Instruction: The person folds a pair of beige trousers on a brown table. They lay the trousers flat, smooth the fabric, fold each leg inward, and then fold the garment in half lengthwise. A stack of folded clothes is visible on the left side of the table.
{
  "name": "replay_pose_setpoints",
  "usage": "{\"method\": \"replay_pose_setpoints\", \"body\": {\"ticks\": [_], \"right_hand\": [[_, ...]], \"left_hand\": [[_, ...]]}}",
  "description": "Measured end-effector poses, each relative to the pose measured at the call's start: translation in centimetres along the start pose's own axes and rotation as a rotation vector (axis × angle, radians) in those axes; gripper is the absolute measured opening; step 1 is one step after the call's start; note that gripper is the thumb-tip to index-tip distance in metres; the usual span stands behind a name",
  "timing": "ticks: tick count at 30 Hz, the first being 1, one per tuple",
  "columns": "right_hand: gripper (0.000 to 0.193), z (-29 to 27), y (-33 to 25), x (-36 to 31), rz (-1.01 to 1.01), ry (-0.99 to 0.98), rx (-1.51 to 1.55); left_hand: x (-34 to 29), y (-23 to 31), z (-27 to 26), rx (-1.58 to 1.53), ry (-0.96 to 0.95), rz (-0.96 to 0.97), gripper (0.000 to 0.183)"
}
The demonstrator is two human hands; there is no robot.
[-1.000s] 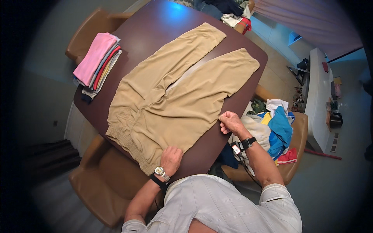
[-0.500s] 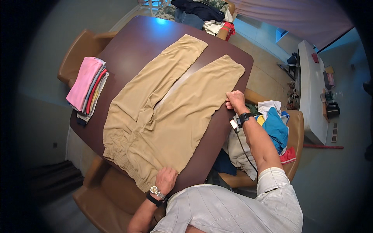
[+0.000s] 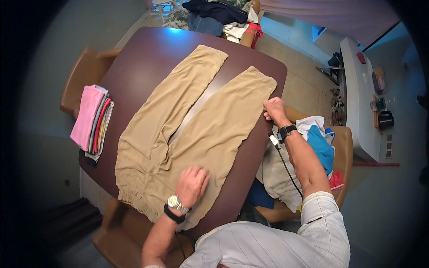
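Note:
Tan trousers [image 3: 210,120] with a gathered elastic waistband [image 3: 132,194] lie spread on the dark brown table [image 3: 134,62]. Both legs point toward the far right, and the waist is nearest me, partly over the table's near edge. My left hand [image 3: 192,185], slightly blurred, is over the upper part of the nearer leg, fingers stretched out and loosely bent, with nothing gripped. My right hand [image 3: 274,110] is closed at the outer edge of the same leg, below its hem, fingertips pinching the cloth. Some fingers there are hidden.
A folded stack of clothes [image 3: 89,118], pink on top, sits at the table's left edge. Clothes are heaped on the right chair [image 3: 342,147] and the far chair [image 3: 254,6]. Another brown chair [image 3: 78,85] stands left. A cable [image 3: 290,172] hangs from my right wrist.
My left hand has left the near corner by the waist and moved forward over the leg. My right hand stays at the leg's edge. The whole view has shifted slightly.

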State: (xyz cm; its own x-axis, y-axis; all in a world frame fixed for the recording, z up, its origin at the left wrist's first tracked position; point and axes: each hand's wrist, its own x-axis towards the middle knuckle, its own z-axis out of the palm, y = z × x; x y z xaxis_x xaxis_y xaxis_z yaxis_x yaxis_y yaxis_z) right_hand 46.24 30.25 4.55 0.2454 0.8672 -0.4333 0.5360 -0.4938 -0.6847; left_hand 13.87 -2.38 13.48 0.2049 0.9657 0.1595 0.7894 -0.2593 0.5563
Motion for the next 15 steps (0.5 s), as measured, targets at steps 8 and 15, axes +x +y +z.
{"method": "replay_pose_setpoints", "body": {"ticks": [8,15], "right_hand": [[0.049,-3.0,-1.6,5.7,-0.076,0.185,-0.058],[0.020,-2.8,-2.1,9.1,-0.029,0.099,-0.026]], "left_hand": [[17.6,0.1,6.8,-0.102,0.122,0.133,0.026],[22.4,2.6,16.0,0.049,-0.003,0.070,0.028]]}}
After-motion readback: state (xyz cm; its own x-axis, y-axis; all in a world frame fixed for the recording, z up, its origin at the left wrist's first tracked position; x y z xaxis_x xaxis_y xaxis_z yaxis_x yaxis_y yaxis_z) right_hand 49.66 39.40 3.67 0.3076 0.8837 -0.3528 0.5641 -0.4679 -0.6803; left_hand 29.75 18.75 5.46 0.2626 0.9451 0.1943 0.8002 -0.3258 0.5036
